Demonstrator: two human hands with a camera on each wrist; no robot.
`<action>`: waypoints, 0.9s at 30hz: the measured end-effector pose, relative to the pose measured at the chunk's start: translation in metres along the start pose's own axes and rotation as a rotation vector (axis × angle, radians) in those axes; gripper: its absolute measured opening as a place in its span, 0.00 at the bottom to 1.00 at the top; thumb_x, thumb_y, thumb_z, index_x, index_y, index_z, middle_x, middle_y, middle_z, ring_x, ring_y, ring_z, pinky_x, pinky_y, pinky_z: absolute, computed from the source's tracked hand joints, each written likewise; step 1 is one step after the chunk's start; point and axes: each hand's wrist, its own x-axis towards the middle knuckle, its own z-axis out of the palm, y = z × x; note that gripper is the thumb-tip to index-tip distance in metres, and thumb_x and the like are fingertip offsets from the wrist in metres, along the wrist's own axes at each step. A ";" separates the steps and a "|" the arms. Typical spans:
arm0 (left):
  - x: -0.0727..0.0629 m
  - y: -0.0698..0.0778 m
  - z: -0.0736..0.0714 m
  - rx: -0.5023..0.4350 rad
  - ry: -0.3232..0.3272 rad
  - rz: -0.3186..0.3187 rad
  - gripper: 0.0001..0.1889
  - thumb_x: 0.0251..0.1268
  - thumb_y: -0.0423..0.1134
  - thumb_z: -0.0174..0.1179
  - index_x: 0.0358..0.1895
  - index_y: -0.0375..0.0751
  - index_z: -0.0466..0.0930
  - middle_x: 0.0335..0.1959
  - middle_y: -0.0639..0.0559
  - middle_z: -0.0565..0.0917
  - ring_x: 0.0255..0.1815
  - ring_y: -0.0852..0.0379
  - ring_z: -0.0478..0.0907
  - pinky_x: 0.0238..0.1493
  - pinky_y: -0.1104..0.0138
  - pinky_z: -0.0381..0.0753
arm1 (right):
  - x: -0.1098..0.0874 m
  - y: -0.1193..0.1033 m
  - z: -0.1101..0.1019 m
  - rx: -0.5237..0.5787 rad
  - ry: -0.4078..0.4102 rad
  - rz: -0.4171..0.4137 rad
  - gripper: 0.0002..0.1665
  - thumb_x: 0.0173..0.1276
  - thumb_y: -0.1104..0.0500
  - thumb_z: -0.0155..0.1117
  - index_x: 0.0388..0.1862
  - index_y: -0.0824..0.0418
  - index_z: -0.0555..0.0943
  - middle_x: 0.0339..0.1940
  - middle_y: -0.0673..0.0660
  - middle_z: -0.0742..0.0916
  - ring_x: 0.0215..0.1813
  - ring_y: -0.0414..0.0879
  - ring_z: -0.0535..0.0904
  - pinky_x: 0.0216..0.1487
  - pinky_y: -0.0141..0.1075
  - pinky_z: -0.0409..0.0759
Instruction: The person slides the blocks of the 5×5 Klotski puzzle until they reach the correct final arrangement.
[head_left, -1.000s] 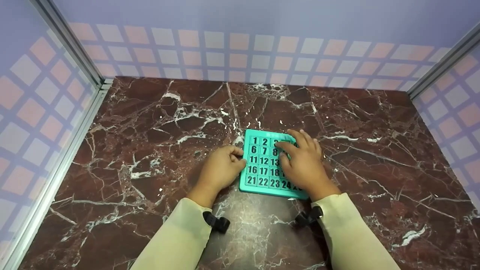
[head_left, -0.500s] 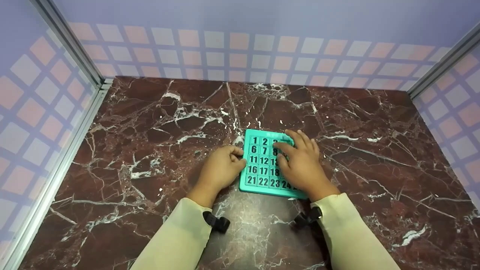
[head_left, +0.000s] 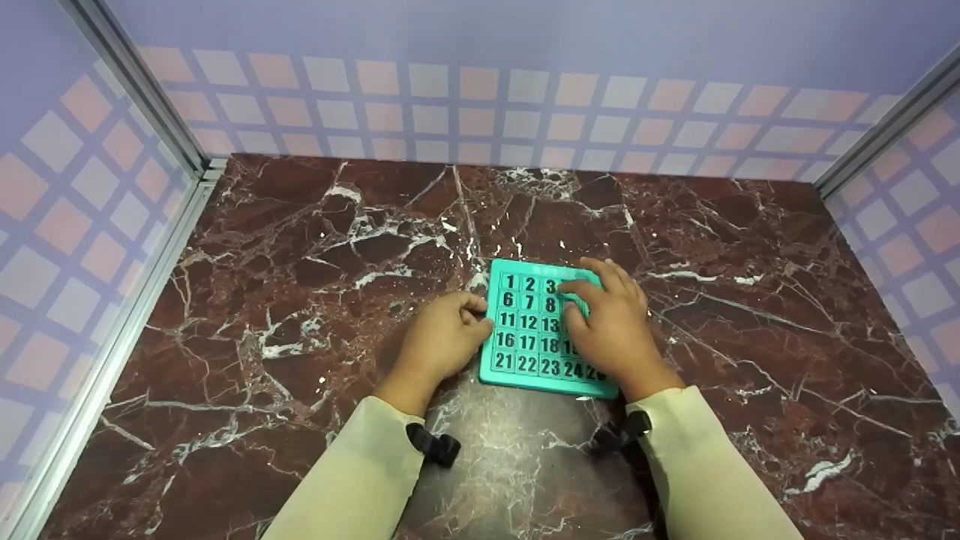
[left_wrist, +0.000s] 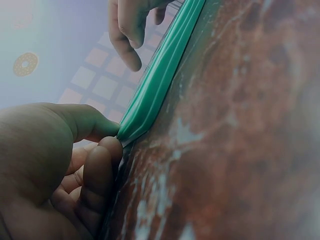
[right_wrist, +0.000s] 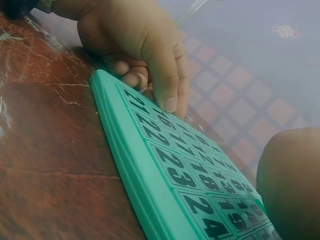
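A teal number sliding puzzle (head_left: 529,332) lies flat on the marble-patterned table, its tiles printed in black. My left hand (head_left: 441,337) pinches its left edge between thumb and curled fingers; the left wrist view shows the thumb (left_wrist: 92,121) against the teal frame (left_wrist: 157,82). Over the upper right tiles is my right hand (head_left: 616,319), fingers loosely bent, the index fingertip beside the 3 tile. Several tiles on the right side are hidden beneath it. Rows at the left read in order, from 1, 2, 3 down to 21, 22, 23.
The dark red marble table (head_left: 300,315) has white veins and extends on all sides of the puzzle. A lilac wall (head_left: 480,45) with pink and white squares stands behind, with metal posts (head_left: 142,82) at the corners. A black strap-mounted camera (head_left: 433,444) sits on each wrist.
My right hand shifts slightly left, then back to the right, uncovering the 3, 8 and 13 tiles and part of the bottom right. The left hand and the puzzle stay in place.
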 end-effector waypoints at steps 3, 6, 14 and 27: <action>0.000 0.000 0.000 0.003 0.000 0.003 0.15 0.76 0.45 0.71 0.60 0.47 0.91 0.33 0.57 0.88 0.31 0.60 0.81 0.40 0.62 0.81 | 0.000 0.001 -0.002 0.004 0.044 0.038 0.16 0.78 0.57 0.63 0.56 0.54 0.93 0.81 0.60 0.81 0.88 0.69 0.66 0.85 0.74 0.57; 0.000 0.000 0.000 0.004 0.001 0.005 0.15 0.76 0.45 0.71 0.59 0.47 0.91 0.33 0.57 0.88 0.31 0.60 0.81 0.42 0.62 0.82 | 0.001 0.002 -0.004 0.003 0.075 0.078 0.16 0.77 0.58 0.61 0.53 0.55 0.93 0.80 0.60 0.82 0.88 0.68 0.67 0.84 0.74 0.58; -0.001 0.001 0.000 -0.004 0.001 0.005 0.15 0.75 0.44 0.72 0.59 0.46 0.91 0.34 0.57 0.88 0.32 0.59 0.81 0.42 0.61 0.83 | 0.003 0.008 -0.009 0.004 0.108 0.175 0.19 0.77 0.61 0.55 0.49 0.57 0.94 0.78 0.60 0.84 0.87 0.68 0.68 0.82 0.76 0.60; -0.001 0.002 0.000 -0.010 -0.004 0.001 0.15 0.76 0.44 0.72 0.60 0.46 0.91 0.34 0.57 0.89 0.33 0.59 0.82 0.44 0.61 0.84 | 0.005 0.019 -0.012 -0.025 0.127 0.219 0.18 0.77 0.61 0.54 0.42 0.59 0.93 0.75 0.62 0.86 0.85 0.70 0.70 0.81 0.78 0.63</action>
